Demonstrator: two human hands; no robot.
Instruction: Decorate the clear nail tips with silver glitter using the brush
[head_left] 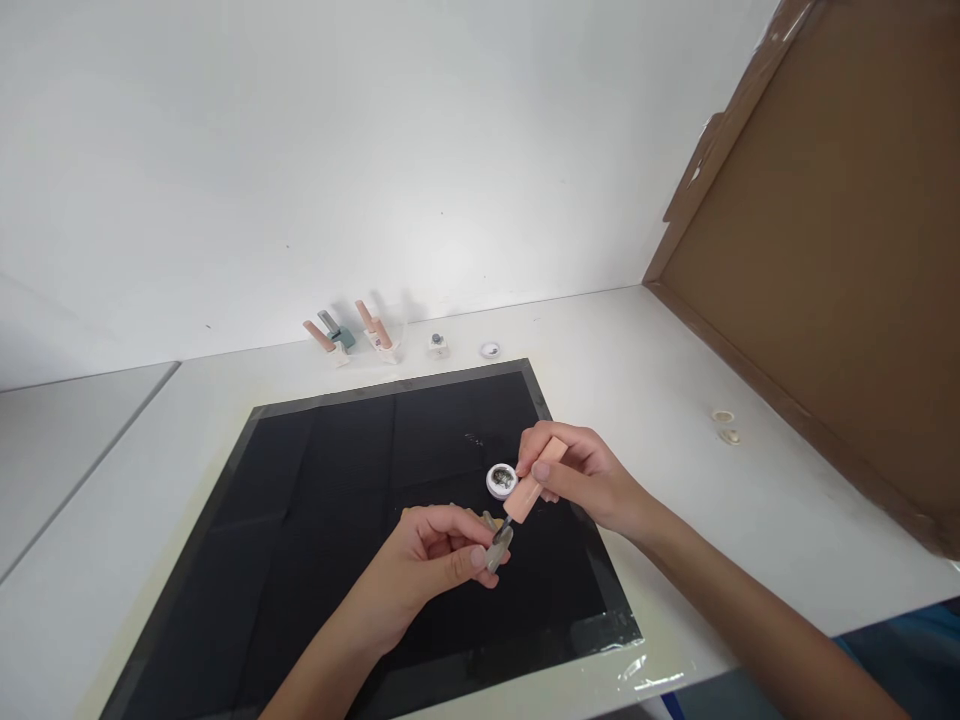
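My left hand [427, 562] is closed, pinching a small glossy grey-green piece [499, 550] between thumb and fingers. It looks like a false nail, but its exact kind is hard to make out. My right hand [574, 473] grips the long peach cap of a nail polish brush [529, 488], tilted down to the left. The brush's dark tip meets the upper part of the grey-green piece. Just left of my right fingers, a small round white pot [501, 481] with dark contents stands on the black mat [337, 530]. Some yellowish bits show partly behind my left fingers.
Along the wall stand several nail polish bottles [382, 340], a small squarish bottle [438, 345] and a round white lid [490, 350]. Two small pale pieces [726, 426] lie on the white table [660, 370] at right, near a large brown cardboard panel [825, 250].
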